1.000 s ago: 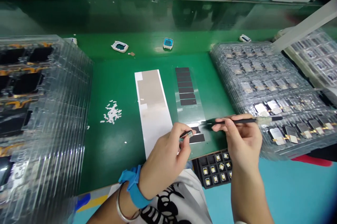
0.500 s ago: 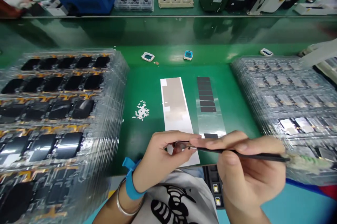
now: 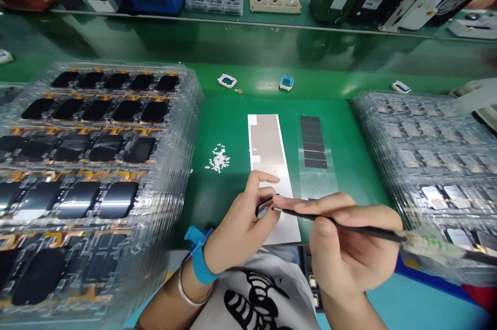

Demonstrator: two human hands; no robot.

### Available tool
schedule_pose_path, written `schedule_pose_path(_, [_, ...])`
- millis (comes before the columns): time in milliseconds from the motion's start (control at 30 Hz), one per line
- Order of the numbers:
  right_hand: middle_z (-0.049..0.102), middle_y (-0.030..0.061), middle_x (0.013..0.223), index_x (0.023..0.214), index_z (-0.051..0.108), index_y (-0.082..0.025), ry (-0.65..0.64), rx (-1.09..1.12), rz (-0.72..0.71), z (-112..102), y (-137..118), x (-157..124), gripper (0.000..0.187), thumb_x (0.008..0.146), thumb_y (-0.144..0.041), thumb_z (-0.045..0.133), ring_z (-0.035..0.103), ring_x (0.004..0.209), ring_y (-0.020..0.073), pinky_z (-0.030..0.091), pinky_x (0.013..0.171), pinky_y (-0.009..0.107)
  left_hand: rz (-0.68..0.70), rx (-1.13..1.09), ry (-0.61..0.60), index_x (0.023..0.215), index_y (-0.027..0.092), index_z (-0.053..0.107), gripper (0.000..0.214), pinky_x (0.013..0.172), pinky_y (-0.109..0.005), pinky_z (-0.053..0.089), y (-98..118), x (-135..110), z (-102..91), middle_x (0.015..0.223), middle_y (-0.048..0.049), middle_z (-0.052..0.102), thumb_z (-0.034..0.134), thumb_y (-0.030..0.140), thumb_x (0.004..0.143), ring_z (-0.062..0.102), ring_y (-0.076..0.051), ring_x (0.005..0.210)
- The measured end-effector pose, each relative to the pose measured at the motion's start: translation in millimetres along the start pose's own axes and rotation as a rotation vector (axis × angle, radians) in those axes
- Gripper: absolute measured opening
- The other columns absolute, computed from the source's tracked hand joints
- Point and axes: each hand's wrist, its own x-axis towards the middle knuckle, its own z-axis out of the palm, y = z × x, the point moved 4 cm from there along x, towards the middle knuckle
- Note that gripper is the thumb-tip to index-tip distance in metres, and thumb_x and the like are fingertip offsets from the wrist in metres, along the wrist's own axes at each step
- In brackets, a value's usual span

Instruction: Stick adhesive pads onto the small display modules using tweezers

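My left hand (image 3: 238,229), with a blue band and a silver bangle at the wrist, grips a small dark-edged glossy piece (image 3: 263,208) that looks like a watch screen. Its index finger is raised off the piece. My right hand (image 3: 355,252) is closed round black tweezers (image 3: 361,230), whose rear part is wrapped in pale tape. The tweezer tips meet the piece's edge at the left fingertips; whether they pinch anything cannot be made out. Beneath the hands lies a white sheet (image 3: 289,226) with a grey-beige adhesive area. A clear strip (image 3: 318,182) bearing dark rectangles lies beside it.
Stacked clear trays of black screens (image 3: 196,107) rise on the left, and stacked trays of metallic parts (image 3: 363,113) on the right. White scraps (image 3: 219,160) lie on the green mat. Two small watch frames (image 3: 227,80) (image 3: 286,83) sit behind, below a shelf (image 3: 267,22).
My left index finger has lifted from the piece, and the piece now looks darker and tilted. The tweezers stay at its edge. The whole view has shifted slightly.
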Motion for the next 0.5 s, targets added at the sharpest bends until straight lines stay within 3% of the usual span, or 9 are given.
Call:
schedule_pose_path(100, [0.072,0.0019,0.087,0.106,0.052,-0.027,0.031,0.005,0.032,-0.5,4.6,2.0,0.021,0.095,-0.011,0.060,0.078,0.085,0.0210,0.071,0.071,0.041,-0.012,-0.002,0.047,0.099,0.022,0.046,0.008,0.064,-0.024,0.047,-2.3,1.8,0.1,0.079,0.0023,0.060,0.051,0.017,0.096,0.062,-0.014,0.072])
schedule_pose_path(200, [0.071,0.0020,0.086,0.106,0.052,-0.026,0.040,0.003,0.034,0.9,5.7,2.7,0.020,0.095,-0.011,0.059,0.077,0.087,0.0203,0.071,0.071,0.039,0.043,0.083,0.061,0.094,0.021,0.053,0.008,0.062,-0.022,0.045,-2.3,4.6,1.2,0.079,0.0018,0.062,0.054,0.013,0.093,0.062,-0.013,0.070])
schedule_pose_path(367, [0.073,0.0031,0.094,0.109,0.054,-0.023,0.044,-0.031,-0.047,6.6,3.8,-1.1,0.029,0.091,0.000,0.057,0.077,0.094,0.0199,0.070,0.079,0.040,0.113,0.254,0.172,0.108,0.022,0.072,0.024,0.060,-0.020,0.045,-1.3,4.7,1.3,0.089,0.0004,0.075,0.059,0.010,0.091,0.060,-0.011,0.065])
schedule_pose_path(500, [0.074,0.0025,0.096,0.111,0.053,-0.024,0.117,-0.042,-0.076,7.1,6.5,-4.1,0.034,0.090,0.002,0.057,0.077,0.097,0.0201,0.070,0.083,0.042,0.173,0.273,0.192,0.132,0.022,0.067,0.036,0.062,-0.021,0.047,0.3,3.0,2.1,0.101,-0.0036,0.077,0.055,0.015,0.098,0.060,-0.011,0.068])
